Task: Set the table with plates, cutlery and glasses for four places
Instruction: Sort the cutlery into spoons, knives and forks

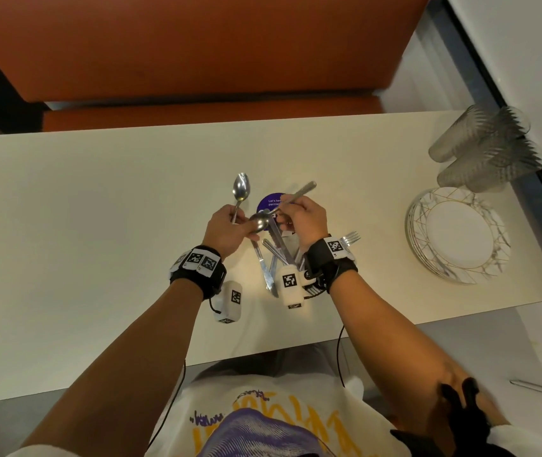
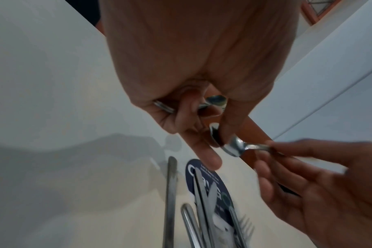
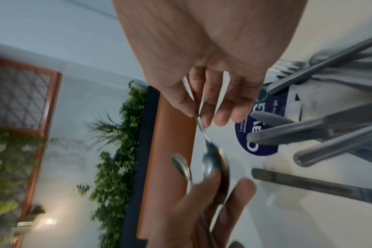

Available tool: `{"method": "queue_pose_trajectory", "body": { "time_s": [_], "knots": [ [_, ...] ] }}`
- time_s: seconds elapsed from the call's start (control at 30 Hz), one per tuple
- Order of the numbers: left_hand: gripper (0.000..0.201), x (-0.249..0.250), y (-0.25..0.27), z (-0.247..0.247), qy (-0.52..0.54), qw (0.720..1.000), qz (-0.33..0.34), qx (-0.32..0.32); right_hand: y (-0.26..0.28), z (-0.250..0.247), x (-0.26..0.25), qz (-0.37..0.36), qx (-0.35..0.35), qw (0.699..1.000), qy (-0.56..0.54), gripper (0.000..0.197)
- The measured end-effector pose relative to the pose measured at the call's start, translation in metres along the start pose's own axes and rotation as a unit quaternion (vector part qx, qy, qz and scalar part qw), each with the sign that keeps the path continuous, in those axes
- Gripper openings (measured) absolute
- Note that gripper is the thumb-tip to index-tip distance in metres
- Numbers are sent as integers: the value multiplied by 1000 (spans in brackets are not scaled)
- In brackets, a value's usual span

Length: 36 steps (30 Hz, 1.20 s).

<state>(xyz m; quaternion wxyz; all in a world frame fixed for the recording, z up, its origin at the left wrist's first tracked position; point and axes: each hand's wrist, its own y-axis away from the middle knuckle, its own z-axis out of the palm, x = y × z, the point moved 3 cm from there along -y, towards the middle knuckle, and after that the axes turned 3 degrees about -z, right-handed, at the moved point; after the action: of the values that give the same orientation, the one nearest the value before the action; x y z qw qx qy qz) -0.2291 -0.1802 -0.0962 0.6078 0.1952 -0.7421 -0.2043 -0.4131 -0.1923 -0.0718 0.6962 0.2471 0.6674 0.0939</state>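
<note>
Under the right hand (image 1: 301,219), cutlery pile (image 1: 274,258) partly hidden.

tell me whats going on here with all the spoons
A person is sorting cutlery at a white table. The left hand grips an upright spoon; the right hand pinches a second spoon, its bowl at the left fingers. Knives and forks lie piled below; stacked plates and glasses sit undistributed at the right.
</note>
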Motion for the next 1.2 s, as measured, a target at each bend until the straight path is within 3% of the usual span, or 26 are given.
{"method": "queue_pose_trajectory", "body": {
  "time_s": [0.17, 0.27, 0.37, 0.5, 0.63, 0.9, 1.03, 1.2],
  "knots": [
    [25, 3, -11, -29, 35, 995, 1, 89, -4, -8, -2, 2, -25, 1000, 2, 17],
    [34, 4, -20, -45, 45, 987, 0, 155, 4, -8, 1, -16, -83, 994, 76, 19],
    [29, 13, -20, -47, 21, 982, 24, 188, 10, 1, 5, -37, -154, 974, 164, 19],
    [25, 17, -17, -32, -22, 985, 52, 165, 10, 16, 7, -85, -198, 933, 289, 12],
    [24, 14, -12, -15, -47, 988, 70, 132, 7, 20, 3, -134, -155, 921, 332, 13],
    [32, 21, -2, 6, -34, 995, 67, 69, 0, 8, 2, -132, -85, 938, 310, 15],
    [47, 23, 2, 10, -22, 999, 20, 33, -4, 0, -9, -105, -31, 974, 196, 10],
    [56, 23, 8, 27, -70, 997, 23, -31, -4, 5, -17, -36, -1, 998, 59, 13]
  ]
}}
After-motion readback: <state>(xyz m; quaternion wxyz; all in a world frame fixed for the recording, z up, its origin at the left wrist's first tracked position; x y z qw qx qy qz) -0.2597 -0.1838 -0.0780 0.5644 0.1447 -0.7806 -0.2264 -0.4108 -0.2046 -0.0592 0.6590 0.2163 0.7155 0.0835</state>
